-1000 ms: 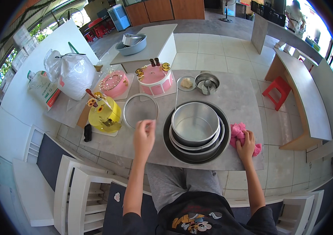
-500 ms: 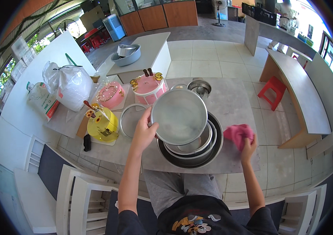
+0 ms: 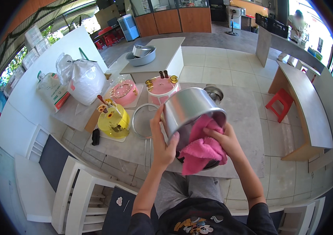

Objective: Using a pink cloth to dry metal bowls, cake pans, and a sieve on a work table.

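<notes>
Left hand: The left hand (image 3: 163,149) is gripping a metal pan (image 3: 190,102), fingers spreading over the outer wall, thumb lying near the rim.
Right hand: The right hand (image 3: 228,139) is clutching a pink cloth (image 3: 198,152) at the pan's open mouth.
Metal pan: It is tilting between the two hands, above the grey desk (image 3: 243,117), its mouth facing downward and toward the right hand.
Pink cloth: It is bunching inside the rim under the right hand, a loose end hanging below.
Step in hand: The hands are apparently wiping the pan's inside.
Next move: It is probably calling for a firm left hold while the right hand is pressing the cloth along the inner wall.
Below the hands: A dark metal bowl (image 3: 211,166) is showing only partly.
Left of the left hand: A round strainer (image 3: 142,120) is lying just beside it; a yellow cake (image 3: 114,122) is standing farther out.
Beyond the hands: A pearl-trimmed pink cake (image 3: 124,94) and a gold-topped pink cake (image 3: 162,87) are standing past the left hand; a small metal bowl (image 3: 216,93) is sitting past the right.
</notes>
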The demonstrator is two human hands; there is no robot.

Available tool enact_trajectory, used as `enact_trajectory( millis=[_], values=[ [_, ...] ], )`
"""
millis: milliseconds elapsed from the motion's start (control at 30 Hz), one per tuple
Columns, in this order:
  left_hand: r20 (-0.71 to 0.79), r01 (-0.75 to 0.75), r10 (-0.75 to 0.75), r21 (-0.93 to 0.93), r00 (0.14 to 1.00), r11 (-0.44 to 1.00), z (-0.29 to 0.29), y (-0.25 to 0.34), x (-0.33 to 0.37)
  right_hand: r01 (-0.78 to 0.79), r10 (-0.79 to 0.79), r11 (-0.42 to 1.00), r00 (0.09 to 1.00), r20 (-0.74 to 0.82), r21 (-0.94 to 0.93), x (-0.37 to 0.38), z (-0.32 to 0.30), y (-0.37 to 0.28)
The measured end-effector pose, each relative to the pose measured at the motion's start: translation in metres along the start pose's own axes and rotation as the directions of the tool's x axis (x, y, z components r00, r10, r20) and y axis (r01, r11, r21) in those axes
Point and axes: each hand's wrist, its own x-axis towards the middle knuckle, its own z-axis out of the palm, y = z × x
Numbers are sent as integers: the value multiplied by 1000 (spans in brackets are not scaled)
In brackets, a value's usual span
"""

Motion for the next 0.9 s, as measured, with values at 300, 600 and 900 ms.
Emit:
enact_trajectory(
  millis=[300, 600, 900],
  values=[
    [-110, 124, -128, -41, 986, 991, 13, -23, -8, 406, -548, 683, 835, -58, -607, 30, 63, -10],
    [-68, 226, -220, 97, 973, 969, -1, -38, -12, 390, -244, -173, 873, 423, -904, 58, 52, 16],
    [-63, 253, -277, -254, 959, 934, -15, -69, -9, 530, 283, 266, 755, 591, -805, 52, 66, -12]
  ],
)
